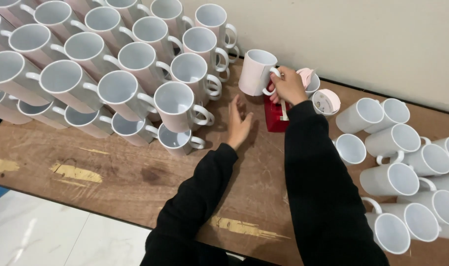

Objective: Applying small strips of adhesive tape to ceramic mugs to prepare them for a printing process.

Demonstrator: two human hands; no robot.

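My right hand point(287, 86) grips the handle of a white mug point(254, 72) with a pale wrap around its body, holding it tilted just above the wooden table point(136, 172) near the wall. My left hand point(238, 123) hovers open over the table, fingers spread, just right of the stacked mugs point(175, 106). A red tape dispenser point(275, 117) sits under my right wrist, partly hidden by it. Both arms wear black sleeves.
Several white mugs lie stacked on their sides in rows across the table's left half point(86, 64). Another group of white mugs point(407, 172) lies at the right. Rolls of tape point(327, 101) sit by the wall point(372, 34). White floor tiles point(47, 231) show beyond the table's near edge.
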